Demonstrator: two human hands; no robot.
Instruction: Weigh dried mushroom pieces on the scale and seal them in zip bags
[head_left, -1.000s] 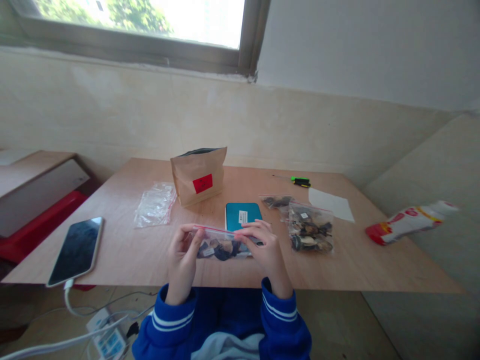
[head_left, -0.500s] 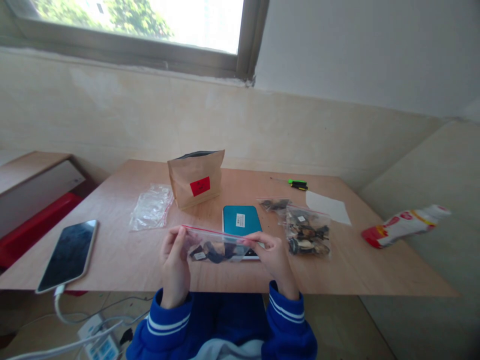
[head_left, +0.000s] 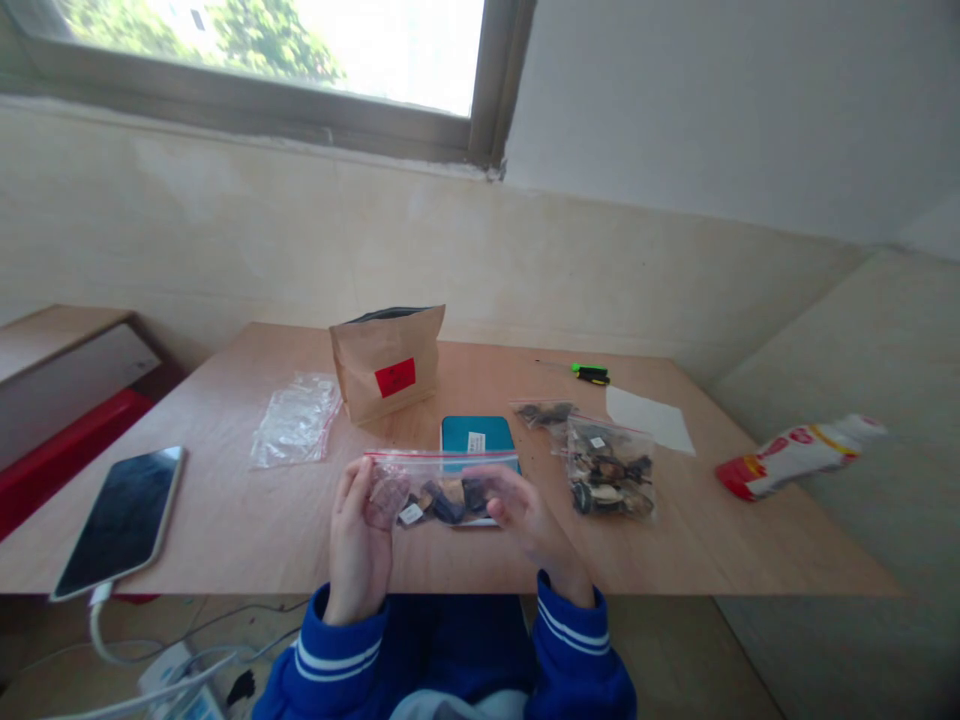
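My left hand (head_left: 361,540) pinches the top left corner of a clear zip bag (head_left: 390,490) with a red line along its top edge. Dark and tan dried pieces, perhaps mushrooms, and a small white label are inside it. My right hand (head_left: 521,510) lies against the bag's right part, fingers stretched out and thumb apart. Behind the held bag is a small teal device (head_left: 457,432) with a white sticker, partly covered by the bag. To the right lie a fuller bag of dried pieces (head_left: 611,470) and a smaller filled bag (head_left: 544,412).
A brown paper pouch (head_left: 382,365) with a red label stands at the back, beside flat clear bags (head_left: 294,422). On the left lies a phone (head_left: 120,520) with a cable. To the right are screwdrivers (head_left: 591,374), white paper (head_left: 652,418) and a red-and-white bottle (head_left: 795,455).
My right hand has released its pinch on the bag's top right corner and moved slightly left, its fingers now extended. My left hand still holds its corner.
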